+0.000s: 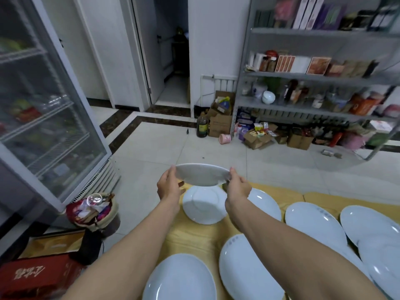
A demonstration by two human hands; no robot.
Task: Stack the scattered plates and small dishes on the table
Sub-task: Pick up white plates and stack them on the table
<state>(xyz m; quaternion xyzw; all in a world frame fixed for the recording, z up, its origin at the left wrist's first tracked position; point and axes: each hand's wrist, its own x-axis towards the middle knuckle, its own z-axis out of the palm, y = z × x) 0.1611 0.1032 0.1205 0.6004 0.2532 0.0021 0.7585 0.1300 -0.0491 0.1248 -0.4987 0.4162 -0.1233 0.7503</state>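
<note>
Both hands hold one white plate [202, 174] in the air above the table's far edge, its underside tilted toward me. My left hand [168, 187] grips its left rim and my right hand [237, 187] grips its right rim. Directly below it a small white dish [203, 206] lies on the yellow tablecloth [194, 237]. More white plates lie scattered: one near me at the bottom [179, 278], an oval one [244, 271] beside it, another behind my right forearm [266, 202], and larger ones to the right [313, 221] [368, 221] [383, 260].
A glass-door fridge [43, 105] stands at the left. On the floor by the table's left side sit a stuffed bag [93, 210] and a red box [36, 276]. Metal shelves [313, 76] full of goods line the right wall, with cardboard boxes [257, 137] below.
</note>
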